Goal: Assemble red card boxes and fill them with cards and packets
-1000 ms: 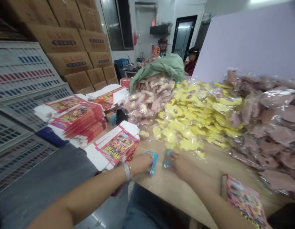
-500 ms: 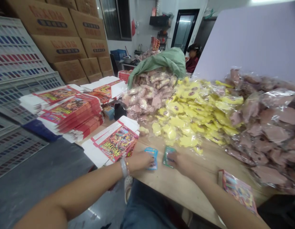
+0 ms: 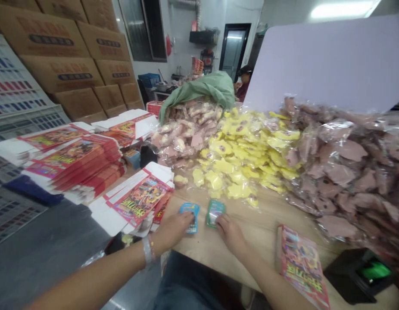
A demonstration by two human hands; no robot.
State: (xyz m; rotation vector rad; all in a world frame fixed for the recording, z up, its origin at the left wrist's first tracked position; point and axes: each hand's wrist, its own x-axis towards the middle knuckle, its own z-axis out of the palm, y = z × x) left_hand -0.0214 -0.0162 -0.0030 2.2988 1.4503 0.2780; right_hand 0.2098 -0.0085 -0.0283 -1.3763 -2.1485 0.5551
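Observation:
My left hand [image 3: 173, 228] rests on the wooden table [image 3: 251, 232], its fingers closed on a small blue card packet [image 3: 190, 212]. Beside it my right hand [image 3: 230, 232] pinches a small green card packet [image 3: 214, 212]. Both packets lie flat near the table's front edge, a few centimetres apart. Just behind them spreads a pile of yellow toys in clear bags [image 3: 241, 159]. A white bracelet is on my left wrist.
Flat printed red cartons [image 3: 138, 200] lie left of my hands, with taller stacks [image 3: 70, 161] behind. Pink bagged toys [image 3: 344, 168] heap at the right, more under a green sack [image 3: 199, 88]. A closed printed box [image 3: 301, 265] and a black scale [image 3: 364, 273] sit at right. Cardboard boxes [image 3: 73, 64] stand at back left.
The view has swung right and down, bringing the black scale into sight. My hands stay on the two packets, which hardly moved on the table.

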